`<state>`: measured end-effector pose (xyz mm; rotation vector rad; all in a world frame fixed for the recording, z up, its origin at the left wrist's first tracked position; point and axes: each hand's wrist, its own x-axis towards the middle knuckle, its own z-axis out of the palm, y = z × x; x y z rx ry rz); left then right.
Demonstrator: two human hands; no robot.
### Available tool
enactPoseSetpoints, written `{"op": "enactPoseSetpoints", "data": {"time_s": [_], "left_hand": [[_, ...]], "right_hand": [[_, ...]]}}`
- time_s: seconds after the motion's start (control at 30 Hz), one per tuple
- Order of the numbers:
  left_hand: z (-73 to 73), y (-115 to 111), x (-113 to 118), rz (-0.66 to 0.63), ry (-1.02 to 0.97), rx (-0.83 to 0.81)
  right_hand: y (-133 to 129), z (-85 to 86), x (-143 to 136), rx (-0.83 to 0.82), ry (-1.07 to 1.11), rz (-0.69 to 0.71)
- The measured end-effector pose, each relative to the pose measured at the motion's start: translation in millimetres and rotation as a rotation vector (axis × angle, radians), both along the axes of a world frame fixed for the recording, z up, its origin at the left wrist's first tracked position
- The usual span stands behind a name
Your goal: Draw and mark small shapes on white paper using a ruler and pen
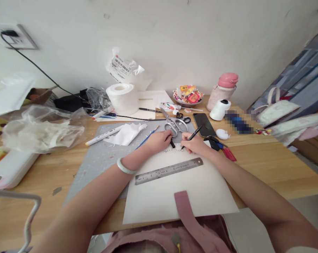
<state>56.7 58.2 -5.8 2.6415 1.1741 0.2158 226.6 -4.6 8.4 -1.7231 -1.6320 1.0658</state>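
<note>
My right hand point(193, 144) grips a slim black pen point(196, 132), its tip on a large sheet of white paper point(159, 202). Under the tip is a small line drawing point(172, 150) in black, partly hidden by my hands. My left hand point(160, 140) rests curled at the paper's upper edge, with a black pen cap point(172, 143) sticking out from its fingers. Across the middle of the sheet lies a steel ruler point(169, 171). Silver-handled scissors point(174, 125) lie just beyond both hands.
A grey cutting mat point(95, 161) extends beneath the paper, bearing a white marker point(106, 136) and crumpled tissue point(128, 134). Behind stand a paper roll point(123, 100), a bowl point(187, 102) of cutouts and a pink bottle point(223, 89). A phone point(204, 124) lies right, plastic bags point(43, 128) left.
</note>
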Motion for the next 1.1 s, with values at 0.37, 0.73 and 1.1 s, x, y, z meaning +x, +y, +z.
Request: {"op": "enactPoseSetpoints", "data": {"time_s": [0.37,0.73,1.1], "left_hand": [[0.5,0.5,0.5,0.005,-0.017,-0.026],[1.4,0.4,0.7,-0.003,-0.038,-0.025],[2.5,-0.1,1.0,-0.008,-0.034,-0.025]], "right_hand": [[1.2,-3.1,1.0,-0.019,0.001,-0.030],[0.7,-6.2,-1.6,0.045,-0.015,-0.065],[1.2,-5.7,-1.5,0.083,-0.053,0.017]]}}
